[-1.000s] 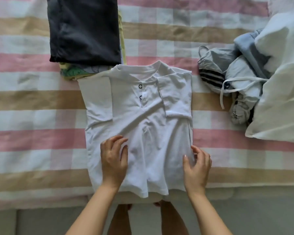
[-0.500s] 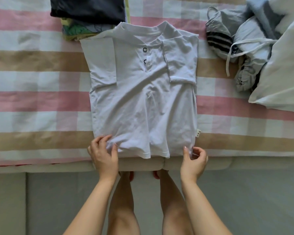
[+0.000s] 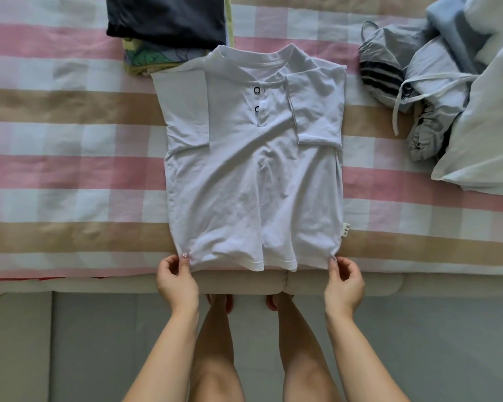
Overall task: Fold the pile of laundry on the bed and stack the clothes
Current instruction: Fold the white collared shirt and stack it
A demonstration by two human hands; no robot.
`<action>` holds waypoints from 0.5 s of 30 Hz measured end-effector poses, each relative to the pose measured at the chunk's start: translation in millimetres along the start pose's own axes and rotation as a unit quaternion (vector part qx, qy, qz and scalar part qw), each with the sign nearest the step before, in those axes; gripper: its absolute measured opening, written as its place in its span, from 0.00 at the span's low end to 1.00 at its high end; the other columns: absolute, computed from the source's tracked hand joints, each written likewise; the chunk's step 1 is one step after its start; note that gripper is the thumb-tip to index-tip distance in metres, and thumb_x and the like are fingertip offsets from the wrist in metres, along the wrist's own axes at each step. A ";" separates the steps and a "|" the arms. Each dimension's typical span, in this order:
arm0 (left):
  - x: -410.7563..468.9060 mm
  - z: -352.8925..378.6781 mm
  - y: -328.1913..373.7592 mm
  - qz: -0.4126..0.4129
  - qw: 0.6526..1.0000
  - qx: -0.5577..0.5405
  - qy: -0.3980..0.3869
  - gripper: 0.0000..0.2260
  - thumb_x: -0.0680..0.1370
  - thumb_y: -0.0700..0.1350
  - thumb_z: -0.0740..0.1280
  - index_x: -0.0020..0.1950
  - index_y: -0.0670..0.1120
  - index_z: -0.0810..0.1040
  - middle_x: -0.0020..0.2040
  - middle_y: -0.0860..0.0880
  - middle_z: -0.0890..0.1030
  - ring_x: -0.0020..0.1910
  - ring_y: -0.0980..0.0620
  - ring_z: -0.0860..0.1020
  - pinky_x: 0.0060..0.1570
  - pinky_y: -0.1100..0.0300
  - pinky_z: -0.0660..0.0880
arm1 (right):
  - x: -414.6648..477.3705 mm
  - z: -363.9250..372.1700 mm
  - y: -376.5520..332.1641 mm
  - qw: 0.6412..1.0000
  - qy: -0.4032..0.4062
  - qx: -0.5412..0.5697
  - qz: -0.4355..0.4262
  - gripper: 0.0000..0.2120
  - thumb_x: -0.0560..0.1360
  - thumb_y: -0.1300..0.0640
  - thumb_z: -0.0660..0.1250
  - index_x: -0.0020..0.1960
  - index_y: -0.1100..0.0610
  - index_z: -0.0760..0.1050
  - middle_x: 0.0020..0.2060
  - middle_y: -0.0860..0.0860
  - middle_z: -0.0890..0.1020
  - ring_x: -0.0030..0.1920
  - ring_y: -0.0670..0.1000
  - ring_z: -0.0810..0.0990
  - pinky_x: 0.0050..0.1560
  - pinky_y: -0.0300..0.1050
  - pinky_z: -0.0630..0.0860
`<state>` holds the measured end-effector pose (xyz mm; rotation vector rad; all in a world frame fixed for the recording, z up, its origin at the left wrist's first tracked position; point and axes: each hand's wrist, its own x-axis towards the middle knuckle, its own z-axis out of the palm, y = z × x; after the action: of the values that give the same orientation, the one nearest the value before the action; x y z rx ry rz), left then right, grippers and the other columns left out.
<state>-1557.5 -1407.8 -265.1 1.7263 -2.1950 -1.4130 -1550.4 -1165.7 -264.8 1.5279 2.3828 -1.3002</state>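
White shirt (image 3: 253, 181) flat on bed (image 3: 70, 175) (sleeves folded in); left hand (image 3: 176, 281) and right hand (image 3: 344, 282) pinch near hem corners.

soft, even daylight, brightest on the pale bedding (image 3: 488, 134) at the right where detail washes out, leaves only faint shadows under the white shirt (image 3: 253, 175), while the bedspread (image 3: 55, 172) stripes bow slightly toward the edges and focus is mildly soft.

Fig. Both my forearms (image 3: 169, 343) reach forward, roughly parallel. My left hand (image 3: 176, 281) and right hand (image 3: 344, 282) face palms inward with fingers curled, each thumb and forefinger pinching one lower corner of the white shirt (image 3: 253, 184).
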 end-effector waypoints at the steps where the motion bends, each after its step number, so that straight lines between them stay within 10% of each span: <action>1: 0.2 -1.4 0.0 0.001 1.000 0.002 0.001 0.08 0.78 0.42 0.64 0.52 0.38 0.74 0.47 0.44 0.75 0.45 0.50 0.72 0.45 0.62 0.66 | 1.6 -3.2 0.9 1.000 0.001 0.007 -0.006 0.02 0.76 0.59 0.66 0.47 0.57 0.75 0.42 0.52 0.78 0.42 0.50 0.75 0.43 0.39 0.68; 9: 16.1 -16.5 -1.1 0.064 0.998 -0.007 0.001 0.02 0.79 0.42 0.62 0.49 0.44 0.69 0.43 0.48 0.74 0.44 0.50 0.71 0.42 0.63 0.67 | 33.6 -28.1 13.0 0.994 0.024 0.097 0.046 0.02 0.78 0.61 0.61 0.49 0.56 0.71 0.39 0.52 0.75 0.35 0.43 0.75 0.38 0.33 0.75; 15: 25.8 -20.9 -11.1 -0.087 0.985 -0.123 -0.089 0.02 0.77 0.35 0.64 0.47 0.41 0.75 0.41 0.46 0.77 0.40 0.52 0.76 0.35 0.68 0.78 | 34.1 -24.2 10.0 0.975 -0.018 0.178 0.135 0.09 0.78 0.64 0.60 0.42 0.53 0.71 0.37 0.51 0.76 0.36 0.47 0.75 0.33 0.32 0.77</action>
<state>-1548.4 -1440.8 -272.4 1.8005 -1.8793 -1.8565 -1551.1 -1122.9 -270.0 1.8142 1.9047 -1.7325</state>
